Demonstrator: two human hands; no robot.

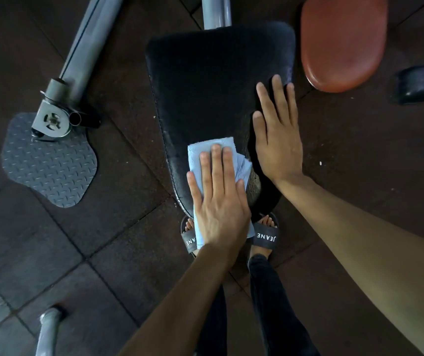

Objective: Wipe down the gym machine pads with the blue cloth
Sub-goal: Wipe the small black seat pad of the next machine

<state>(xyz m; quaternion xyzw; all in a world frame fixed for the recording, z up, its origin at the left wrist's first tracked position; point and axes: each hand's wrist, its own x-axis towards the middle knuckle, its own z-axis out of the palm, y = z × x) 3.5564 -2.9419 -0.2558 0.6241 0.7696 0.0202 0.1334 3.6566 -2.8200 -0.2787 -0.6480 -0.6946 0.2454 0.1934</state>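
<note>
A black padded seat fills the middle of the head view, wide at the far end and narrow near me. A folded light blue cloth lies on its near, narrow part. My left hand presses flat on the cloth, fingers together and pointing away from me, with cloth showing beyond the fingertips and at both sides. My right hand rests flat and open along the pad's right edge, beside the cloth and holding nothing.
A reddish-brown oval pad sits at the upper right. A grey machine arm with a pivot ends over a textured foot plate at the left. Grey tubes show at the top, right and lower left. My sandalled feet stand on dark rubber floor tiles.
</note>
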